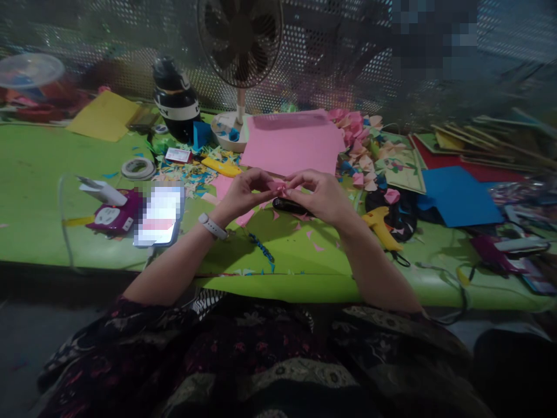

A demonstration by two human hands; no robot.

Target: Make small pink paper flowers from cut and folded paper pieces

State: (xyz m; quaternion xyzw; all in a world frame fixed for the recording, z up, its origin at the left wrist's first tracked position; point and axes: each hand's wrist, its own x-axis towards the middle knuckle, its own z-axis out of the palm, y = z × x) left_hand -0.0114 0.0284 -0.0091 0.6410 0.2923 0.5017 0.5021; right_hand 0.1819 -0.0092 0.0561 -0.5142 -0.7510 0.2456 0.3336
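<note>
Both of my hands meet over the green table (39, 191), pinching a small folded piece of pink paper (278, 186) between their fingertips. My left hand (246, 194), with a white band on the wrist, grips it from the left. My right hand (319, 196) grips it from the right. A dark oblong object (289, 205) lies on the table just under my right hand. Small pink paper scraps (311, 233) lie scattered below the hands.
A large pink sheet (293, 141) lies behind the hands, before a standing fan (239, 43). A yellow glue gun (383, 226) and blue paper (456, 197) are at the right, folded paper flowers (361, 145) behind. A phone (159, 216), tape roll (138, 168) and black bottle (176, 101) are at the left.
</note>
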